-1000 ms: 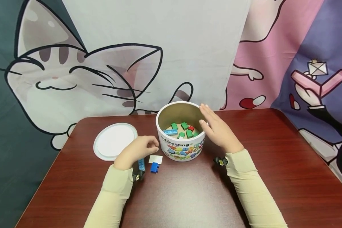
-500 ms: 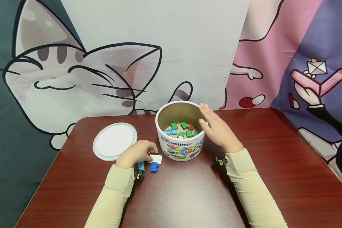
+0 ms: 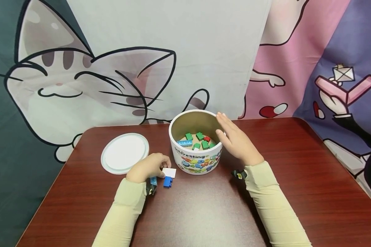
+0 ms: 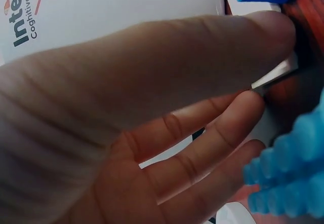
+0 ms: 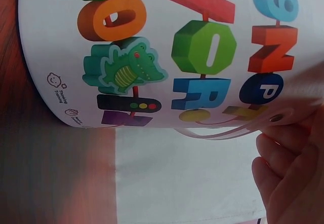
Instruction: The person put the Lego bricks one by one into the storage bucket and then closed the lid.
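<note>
My left hand (image 3: 149,167) is low over the table, thumb and fingers pinching the left side of a flat white block (image 3: 170,172). In the left wrist view the thumb crosses the block's white edge (image 4: 276,74); the index fingertip is mostly hidden. A dark blue brick (image 3: 168,181) lies right against the white block. Partly under the left wrist is a light blue studded brick (image 3: 153,180). My right hand (image 3: 238,141) rests on the right rim of a white printed bucket (image 3: 198,164), fingers extended. Inside the bucket lie several green bricks (image 3: 205,145), a red one (image 3: 206,139) and a light blue one (image 3: 184,143).
A round white lid (image 3: 124,153) lies on the brown table (image 3: 204,212) left of the bucket. The bucket's handle (image 5: 217,134) shows beside the right fingers. Behind the table's back edge hangs a cartoon-printed cloth (image 3: 204,51).
My left hand has come down from beside the bucket onto the white block, and its fingers have closed in on it. My right hand has stayed on the bucket's rim.
</note>
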